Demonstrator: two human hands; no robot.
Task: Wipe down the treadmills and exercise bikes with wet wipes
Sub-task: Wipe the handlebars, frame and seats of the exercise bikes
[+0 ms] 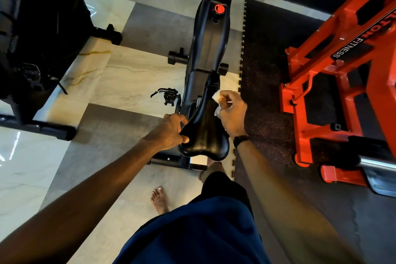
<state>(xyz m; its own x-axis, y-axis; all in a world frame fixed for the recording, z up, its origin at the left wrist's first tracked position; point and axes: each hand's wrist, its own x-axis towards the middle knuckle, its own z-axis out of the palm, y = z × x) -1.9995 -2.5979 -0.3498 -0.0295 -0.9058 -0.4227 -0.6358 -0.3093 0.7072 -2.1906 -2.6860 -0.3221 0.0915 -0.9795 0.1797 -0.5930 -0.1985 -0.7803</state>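
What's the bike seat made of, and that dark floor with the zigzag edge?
The bike seat looks like smooth black vinyl or leather: it shines softly. The dark floor mat looks like speckled rubber, matte, with puzzle-tooth edges. Neither is certain from looks alone.

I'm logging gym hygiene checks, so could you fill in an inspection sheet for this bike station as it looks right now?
Surface: pale marble-look floor tiles with a dark speckled rubber mat to the right.
Job's things: black exercise bike with glossy black padded saddle; white wet wipe held against the saddle's narrow nose.
Clutter: nothing seen.
Grippers: left hand grips the saddle's left edge; right hand pinches the wipe in its fingers.
Cables: nothing seen; only a loose pedal strap.
Surroundings: orange steel weight machine at right, another black machine at left, bare feet on the floor.
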